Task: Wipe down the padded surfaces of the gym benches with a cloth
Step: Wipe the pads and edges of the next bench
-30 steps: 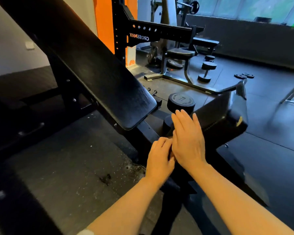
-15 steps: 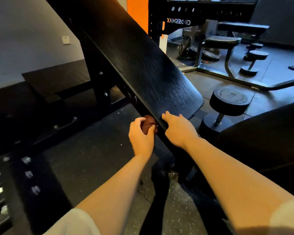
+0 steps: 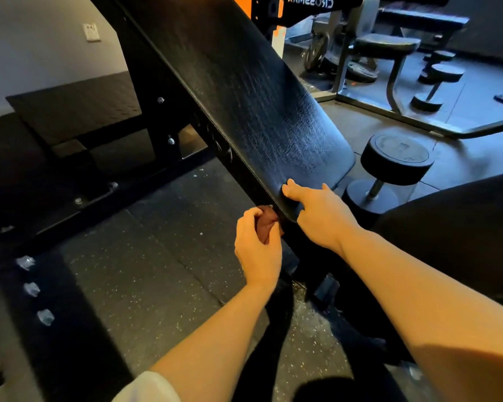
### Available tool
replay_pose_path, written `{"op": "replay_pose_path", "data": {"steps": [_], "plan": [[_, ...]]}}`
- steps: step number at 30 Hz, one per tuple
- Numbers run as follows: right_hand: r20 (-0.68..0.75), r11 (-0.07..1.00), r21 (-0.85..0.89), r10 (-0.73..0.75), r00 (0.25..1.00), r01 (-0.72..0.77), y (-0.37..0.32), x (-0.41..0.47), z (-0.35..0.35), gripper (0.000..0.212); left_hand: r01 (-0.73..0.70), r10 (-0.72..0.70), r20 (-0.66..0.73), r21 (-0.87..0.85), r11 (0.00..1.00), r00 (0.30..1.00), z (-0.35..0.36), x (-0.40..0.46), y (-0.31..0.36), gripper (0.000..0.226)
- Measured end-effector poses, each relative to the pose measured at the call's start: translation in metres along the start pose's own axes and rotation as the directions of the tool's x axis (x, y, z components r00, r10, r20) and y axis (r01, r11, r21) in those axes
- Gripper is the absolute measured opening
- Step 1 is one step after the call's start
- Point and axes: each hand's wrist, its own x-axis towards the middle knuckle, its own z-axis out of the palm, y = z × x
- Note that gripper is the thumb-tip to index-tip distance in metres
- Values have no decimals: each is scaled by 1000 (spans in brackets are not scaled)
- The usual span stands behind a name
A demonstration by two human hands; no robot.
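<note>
A black padded backrest (image 3: 244, 91) of an incline bench slopes down from the top left to the centre. My left hand (image 3: 257, 250) is closed around a bunched dark red-brown cloth (image 3: 266, 224), pressed against the pad's lower left edge. My right hand (image 3: 320, 213) rests on the pad's bottom end, thumb on top of the surface and fingers curled around the lower rim. The black seat pad (image 3: 462, 216) of the same bench lies at the right, mostly in shadow.
A black dumbbell (image 3: 389, 172) stands on end on the rubber floor just right of the backrest. Behind it are a preacher-curl stand (image 3: 386, 44), more dumbbells (image 3: 439, 82) and a black-and-orange rack (image 3: 273, 13). Bolted black frame parts (image 3: 163, 126) run at the left.
The view has dropped closer to the backrest's lower end. My hands moved from the seat area to that end: the left now grips the cloth at its edge, the right lies on the pad.
</note>
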Motion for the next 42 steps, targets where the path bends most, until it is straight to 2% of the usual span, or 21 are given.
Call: {"op": "replay_pose_path", "data": {"steps": [2, 3, 5, 8, 12, 15, 17, 20, 22, 24, 26, 29, 33, 36, 38, 42], "plan": [[14, 1000, 14, 15, 1000, -15, 0, -1, -1, 65, 72, -76, 92, 51, 996, 993, -9, -11, -16, 21], [18, 1000, 14, 19, 1000, -20, -1, -1, -1, 66, 106, -109, 51, 62, 992, 993, -13, -12, -17, 21], [20, 1000, 1, 25, 999, -25, -2, -1, -3, 66, 143, -141, -117, 8, 990, 983, -14, -1, -7, 22], [14, 999, 0, 40, 999, -40, -4, -3, -2, 65, 86, -114, -228, -131, 988, 967, -5, 26, 26, 35], [-23, 999, -3, 50, 998, -50, -6, -4, 1, 60, 192, -226, -84, -293, 937, 971, 14, 38, 43, 48], [-123, 998, 59, 36, 992, -29, -4, -8, 5, 59, 111, -118, -5, -304, 946, 993, 10, 20, 30, 53], [-194, 997, 81, 19, 981, -4, 1, -7, 13, 59, 62, -56, 33, -251, 966, 998, 7, 13, 17, 57], [-245, 990, 139, 28, 969, 7, 7, -3, 27, 55, 61, -44, 72, -242, 968, 996, 2, 9, 13, 48], [-273, 987, 158, 41, 961, 3, 9, -2, 38, 53, 11, -7, 19, -229, 973, 1000, 0, 11, 14, 43], [-361, 986, 161, 24, 932, 37, 11, -1, 49, 49, -68, 53, -78, -200, 977, 996, -1, 12, 13, 40], [-435, 980, 190, 32, 900, 57, 13, 0, 56, 44, -87, 60, -127, -217, 972, 990, 0, 14, 12, 35], [-510, 978, 181, 6, 860, 101, 14, 2, 62, 37, -66, 37, -126, -238, 969, 991, 2, 15, 4, 29], [-513, 978, 171, -12, 858, 116, 14, 0, 61, 34, 33, -67, -132, -247, 969, 989, 0, 8, -1, 33], [-506, 978, 175, -8, 863, 112, 11, -1, 58, 28, -94, 47, -215, -214, 972, 976, -2, 12, 21, 32], [-485, 972, 216, 29, 874, 88, 9, -1, 57, 29, -186, 144, -208, -200, 962, 968, -1, 19, 33, 29], [-488, 969, 233, 44, 872, 82, 6, -1, 59, 30, -244, 212, -193, -164, 956, 958, -2, 24, 31, 31]]}}
